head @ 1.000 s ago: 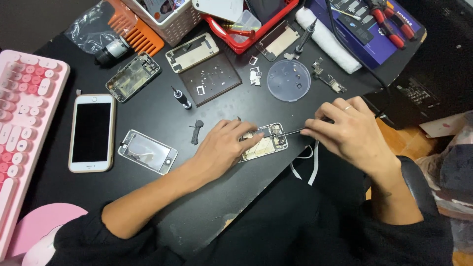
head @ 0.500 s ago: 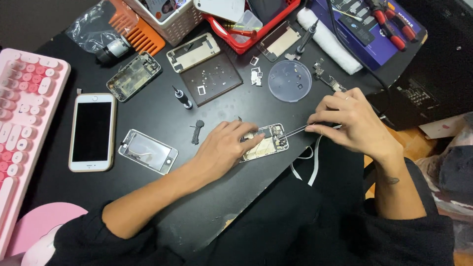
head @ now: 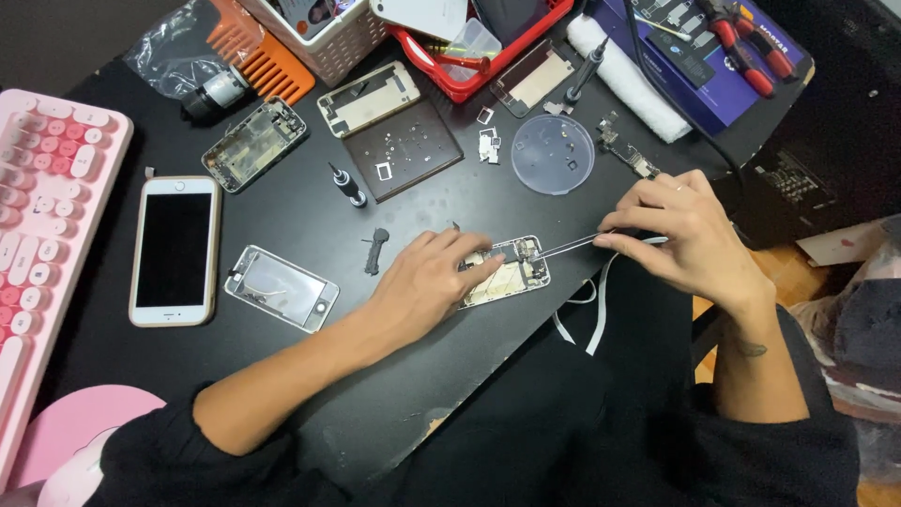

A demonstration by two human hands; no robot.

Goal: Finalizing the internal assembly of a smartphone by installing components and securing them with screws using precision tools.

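An opened phone body (head: 511, 274) with bare circuit parts lies on the black table (head: 413, 385) in front of me. My left hand (head: 427, 280) lies flat over its left half, fingertips pressing it down. My right hand (head: 690, 235) pinches a pair of metal tweezers (head: 574, 245) whose tips touch the phone's upper right corner. A white strap (head: 591, 310) hangs off the table edge under my right hand.
A white phone (head: 175, 250) and a loose screen frame (head: 282, 287) lie to the left beside a pink keyboard (head: 47, 207). Behind are a small screwdriver (head: 348, 186), a dark screw mat (head: 403, 147), a clear round dish (head: 553, 154), another phone shell (head: 254, 144), an orange comb (head: 265, 58), a red tray (head: 488, 56).
My right hand has drawn back to the right, away from the phone body, and now reaches it only with the tweezers' tips. The left hand has stayed on the phone.
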